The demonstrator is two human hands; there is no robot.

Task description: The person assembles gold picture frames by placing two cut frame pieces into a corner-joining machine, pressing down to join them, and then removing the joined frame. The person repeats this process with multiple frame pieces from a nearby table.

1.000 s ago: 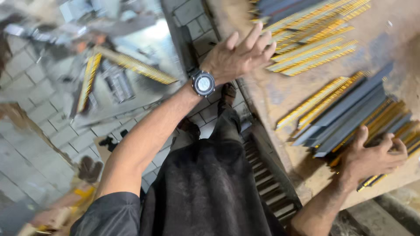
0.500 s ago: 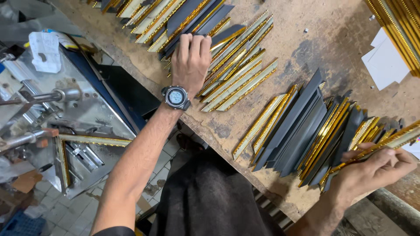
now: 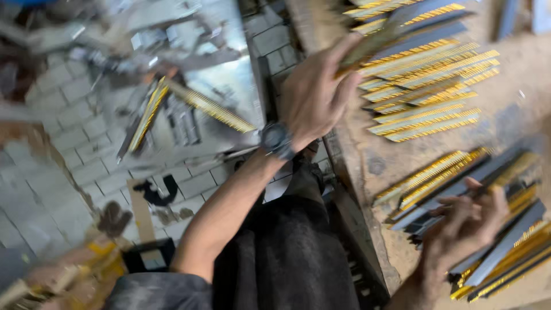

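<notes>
The view is blurred by motion. My left hand [image 3: 314, 95], with a dark wristwatch [image 3: 277, 139] on its wrist, is raised at the workbench edge, its fingers closed on a gold-and-dark moulding strip [image 3: 370, 45]. Just right of it, a row of gold-patterned strips [image 3: 427, 95] lies on the wooden workbench [image 3: 516, 123]. My right hand [image 3: 468, 224] is lower right, fingers curled over a dark strip in a pile of grey and gold strips [image 3: 511, 241].
To the left stands a metal machine table [image 3: 221, 74] with two gold strips [image 3: 209, 106] on it. Below it is a grey tiled floor [image 3: 74, 161] with scraps. My dark apron [image 3: 287, 258] fills the bottom middle, against the bench edge.
The view has swung left and tilted. My left hand, flat on the upper strips before, has lifted with a strip in its fingers. My right hand stays on the lower pile.
</notes>
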